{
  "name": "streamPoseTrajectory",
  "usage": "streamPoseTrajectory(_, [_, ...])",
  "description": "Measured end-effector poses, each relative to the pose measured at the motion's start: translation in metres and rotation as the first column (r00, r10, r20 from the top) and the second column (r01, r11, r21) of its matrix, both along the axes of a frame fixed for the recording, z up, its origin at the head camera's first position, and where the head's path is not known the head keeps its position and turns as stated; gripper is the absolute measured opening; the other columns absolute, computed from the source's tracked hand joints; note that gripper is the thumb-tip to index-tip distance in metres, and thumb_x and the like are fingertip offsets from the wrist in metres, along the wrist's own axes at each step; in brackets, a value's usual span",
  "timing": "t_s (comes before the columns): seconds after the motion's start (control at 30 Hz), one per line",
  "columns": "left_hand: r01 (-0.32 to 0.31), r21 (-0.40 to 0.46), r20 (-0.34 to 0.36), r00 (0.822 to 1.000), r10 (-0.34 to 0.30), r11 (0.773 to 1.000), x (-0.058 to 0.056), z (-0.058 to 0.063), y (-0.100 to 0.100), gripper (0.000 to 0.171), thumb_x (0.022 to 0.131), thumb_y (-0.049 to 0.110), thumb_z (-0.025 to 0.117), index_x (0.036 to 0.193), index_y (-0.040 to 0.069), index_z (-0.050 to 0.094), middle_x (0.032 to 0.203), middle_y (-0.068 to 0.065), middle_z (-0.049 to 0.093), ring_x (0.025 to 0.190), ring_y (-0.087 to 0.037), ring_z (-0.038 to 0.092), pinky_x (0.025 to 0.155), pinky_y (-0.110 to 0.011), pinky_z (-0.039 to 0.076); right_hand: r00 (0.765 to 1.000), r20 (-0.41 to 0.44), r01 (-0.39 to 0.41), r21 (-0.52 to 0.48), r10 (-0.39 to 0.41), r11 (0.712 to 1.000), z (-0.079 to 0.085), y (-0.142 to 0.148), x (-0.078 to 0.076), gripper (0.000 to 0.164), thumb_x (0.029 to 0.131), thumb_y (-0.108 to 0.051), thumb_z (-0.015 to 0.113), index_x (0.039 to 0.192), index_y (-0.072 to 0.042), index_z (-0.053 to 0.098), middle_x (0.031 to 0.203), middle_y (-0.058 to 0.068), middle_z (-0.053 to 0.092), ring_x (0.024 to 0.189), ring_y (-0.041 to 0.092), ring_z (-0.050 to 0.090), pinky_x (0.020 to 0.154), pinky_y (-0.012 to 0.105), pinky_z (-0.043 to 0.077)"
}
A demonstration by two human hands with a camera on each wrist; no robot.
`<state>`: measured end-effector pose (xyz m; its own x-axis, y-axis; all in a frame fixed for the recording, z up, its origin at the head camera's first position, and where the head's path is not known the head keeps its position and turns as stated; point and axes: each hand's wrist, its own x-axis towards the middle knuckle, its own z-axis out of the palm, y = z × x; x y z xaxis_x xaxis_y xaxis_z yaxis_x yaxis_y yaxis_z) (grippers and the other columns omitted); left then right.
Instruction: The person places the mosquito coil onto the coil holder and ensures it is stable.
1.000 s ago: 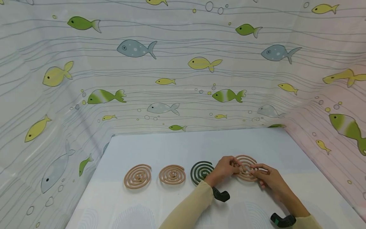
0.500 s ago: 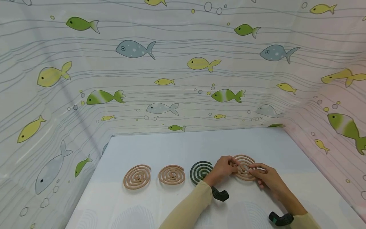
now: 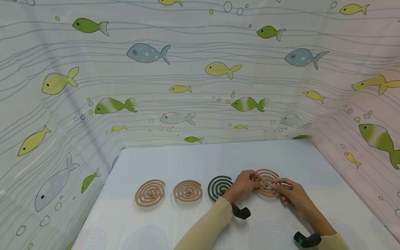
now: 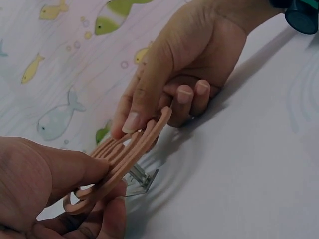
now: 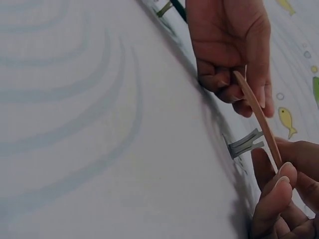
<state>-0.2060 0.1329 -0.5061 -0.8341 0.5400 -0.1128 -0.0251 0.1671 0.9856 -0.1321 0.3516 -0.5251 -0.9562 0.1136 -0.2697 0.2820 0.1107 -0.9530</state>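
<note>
A brown mosquito coil is held at the right end of a row. My left hand pinches its left side, while my right hand pinches the opposite side. Seen from the left wrist, the coil tilts above the table, thumbs on its top face and fingers beneath. Below it a small metal stand rises from the table; the right wrist view shows its forked top just beside the coil, and whether they touch I cannot tell. A dark green coil lies partly behind my left wrist.
Two more brown coils, one at far left and one beside it, sit raised on the white table. Fish-patterned cloth walls the back and sides. Black wrist devices, left and right, hang below my wrists.
Both hands keep hold of the brown coil in nearly the same place. Only a slight shift of the whole head view shows.
</note>
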Motion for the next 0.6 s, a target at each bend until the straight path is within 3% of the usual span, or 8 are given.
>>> streamPoseTrajectory(0.27, [0.02,0.006,-0.022,1.0,-0.019,1.0,-0.003,-0.0046,0.0026,0.013,0.091,0.002,0.077,0.103,0.006,0.075,0.079,0.0,0.06,0.065,-0.008,0.049,0.057,-0.023,0.042,1.0,-0.013,-0.027,-0.017,0.027,0.999,-0.0019,-0.0013,-0.0041,0.049,0.096,-0.03,0.076,0.136,-0.006,0.06,0.102,0.005,0.075,0.063,0.01,0.054,0.053,0.026,0.049])
streamPoseTrajectory(0.6, [-0.001,0.0,-0.016,1.0,0.001,1.0,-0.0012,-0.005,0.0029,0.014,0.09,0.003,0.078,0.103,0.007,0.074,0.081,0.0,0.06,0.067,-0.008,0.05,0.059,-0.023,0.043,0.999,-0.012,0.031,0.005,-0.031,1.0,0.0014,-0.0071,-0.0043,0.05,0.093,-0.034,0.079,0.132,-0.007,0.063,0.098,0.002,0.073,0.061,0.01,0.052,0.052,0.028,0.049])
